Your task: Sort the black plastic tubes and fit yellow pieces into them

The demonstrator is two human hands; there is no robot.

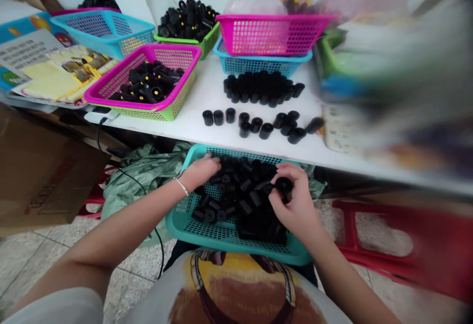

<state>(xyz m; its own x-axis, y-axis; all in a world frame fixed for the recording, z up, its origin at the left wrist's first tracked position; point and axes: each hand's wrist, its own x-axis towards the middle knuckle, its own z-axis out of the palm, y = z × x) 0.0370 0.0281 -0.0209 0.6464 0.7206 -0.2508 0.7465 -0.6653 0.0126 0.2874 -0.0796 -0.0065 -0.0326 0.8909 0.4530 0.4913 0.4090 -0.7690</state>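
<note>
The white desk [207, 92] spans the upper part of the view; its right end is blurred and cannot be read. A cardboard box [40, 176] stands at the left, beside a green plastic sack [136, 181]. A red plastic stool [377, 235] stands on the speckled stone floor [384, 242] at the right.

On the desk, a green basket with a magenta rim [148, 109] contains black cylindrical parts, and a green basket [192, 43] behind it contains more. A magenta basket [273, 35] is stacked on a blue basket [258, 62]. Black cylinders stand in a close block [258, 87] on the bare surface, with a looser group [254, 124] nearer the desk edge.

A teal basket [229, 233] sits below the desk edge, directly in front of the person's torso, and carries a loose heap of black cylinders [236, 196]. The left hand [199, 173] rests on the heap near the far rim, its fingers [212, 161] lightly curved and holding nothing visible. The right hand [295, 200] is above the heap, its fingers [284, 168] closed around a single black cylinder [284, 185]. A thin bracelet [181, 186] encircles the left wrist.
</note>
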